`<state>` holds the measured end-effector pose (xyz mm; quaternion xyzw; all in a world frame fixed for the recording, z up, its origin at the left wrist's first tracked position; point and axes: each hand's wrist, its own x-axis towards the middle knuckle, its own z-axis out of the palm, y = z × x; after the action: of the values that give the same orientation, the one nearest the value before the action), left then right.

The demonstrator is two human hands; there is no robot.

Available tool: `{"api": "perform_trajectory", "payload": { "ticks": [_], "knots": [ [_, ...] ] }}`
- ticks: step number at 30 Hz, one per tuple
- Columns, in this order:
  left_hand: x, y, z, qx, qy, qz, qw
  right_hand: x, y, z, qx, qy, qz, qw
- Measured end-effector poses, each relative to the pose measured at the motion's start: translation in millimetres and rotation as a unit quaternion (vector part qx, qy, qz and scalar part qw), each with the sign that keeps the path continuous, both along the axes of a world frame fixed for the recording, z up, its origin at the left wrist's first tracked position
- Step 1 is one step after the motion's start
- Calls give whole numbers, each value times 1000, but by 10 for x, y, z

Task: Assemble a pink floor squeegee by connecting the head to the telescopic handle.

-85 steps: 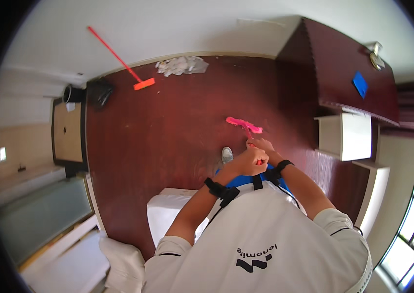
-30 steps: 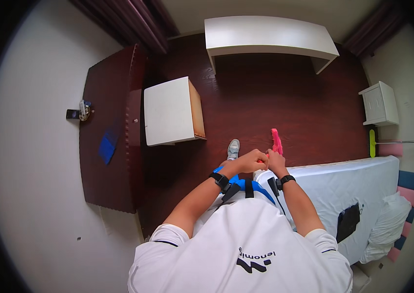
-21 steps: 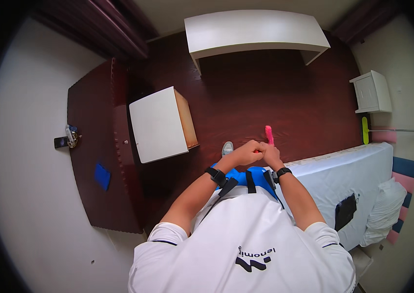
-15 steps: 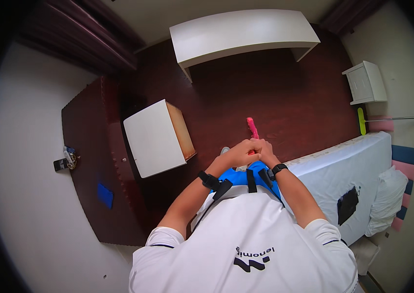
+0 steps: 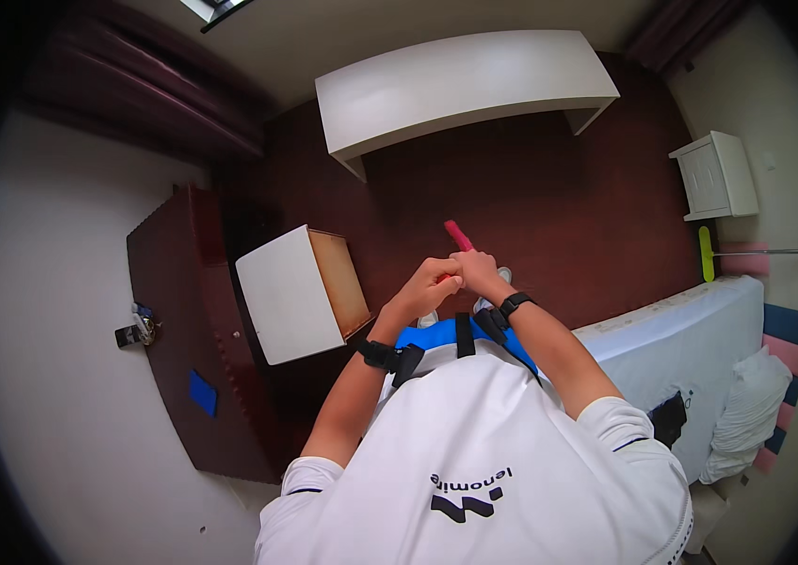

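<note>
In front of my waist, a slim pink stick-shaped thing (image 5: 457, 234) points away from me, tilted a little to the left. My right hand (image 5: 480, 269) is wrapped around its middle. Close against it, my left hand (image 5: 432, 282) has its fingers curled at the near end, where a bit of red shows between the hands. Most of the near part is hidden by my fingers, and I cannot make out its exact kind.
A white desk (image 5: 465, 80) stands ahead. To the left are a white-topped cabinet (image 5: 286, 297) and a dark red wooden piece (image 5: 168, 320) bearing a blue flat thing (image 5: 202, 394). On the right are a bed (image 5: 672, 334), a green-headed mop (image 5: 707, 254) and a white nightstand (image 5: 714, 174).
Both hands have shifted slightly left and up in the view, still together. The pink thing looks smoother and leans more to the left. The whole view has shifted a little.
</note>
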<state>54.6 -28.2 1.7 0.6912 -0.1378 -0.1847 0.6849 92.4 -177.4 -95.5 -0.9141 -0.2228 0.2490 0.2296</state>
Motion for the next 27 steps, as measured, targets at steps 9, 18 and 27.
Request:
{"api": "perform_trajectory", "payload": {
  "ticks": [9, 18, 27],
  "knots": [
    [928, -1249, 100, 15, -82, -91, 992, 679, -1294, 41, -14, 8, -99, 995],
    [1605, -2227, -382, 22, -116, -239, 964, 939, -2307, -158, -16, 28, -297, 954],
    [2484, -2762, -687, 8, -43, -386, 922, 1288, -2847, -310, -61, 73, -381, 919]
  ]
}}
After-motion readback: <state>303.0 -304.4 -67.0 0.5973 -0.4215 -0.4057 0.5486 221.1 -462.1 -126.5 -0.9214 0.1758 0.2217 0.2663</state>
